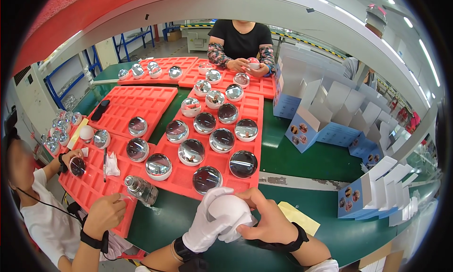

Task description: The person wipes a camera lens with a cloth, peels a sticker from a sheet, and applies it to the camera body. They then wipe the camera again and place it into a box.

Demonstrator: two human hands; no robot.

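Note:
In the white-gloved fingers of my left hand (212, 220) sits a white, smooth rounded piece (230, 209), which looks like the white base of a glass ball turned up. My bare right hand (264, 217) closes on its right side, thumb below and fingers above. White material shows by the right thumb; I cannot make out whether it is glove or cloth. Just beyond my hands, a mirrored glass ball (207, 179) with a white base rests in a red foam tray (252, 114). Several more such balls stand in rows there.
Left of my hands stands a clear bottle (141, 189) near a co-worker's hand (106, 213). A yellow paper (298, 217) lies by my right wrist. Blue open boxes (361, 196) stand at right. Across the table another person holds a ball (253, 63). A black phone (100, 110) lies on another tray.

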